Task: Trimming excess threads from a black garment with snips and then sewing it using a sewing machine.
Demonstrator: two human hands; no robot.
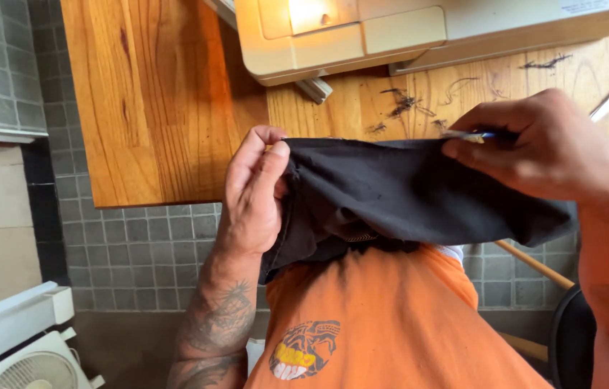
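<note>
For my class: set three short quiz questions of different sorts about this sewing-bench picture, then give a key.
1. True or false: the left hand pinches the black fabric.
2. Which does the right hand hold against the fabric's edge: A a small blue-handled tool, B a spool, C an iron?
3. Fill in: thread scraps lie on the ______ table.

Key: 1 true; 2 A; 3 wooden.
</note>
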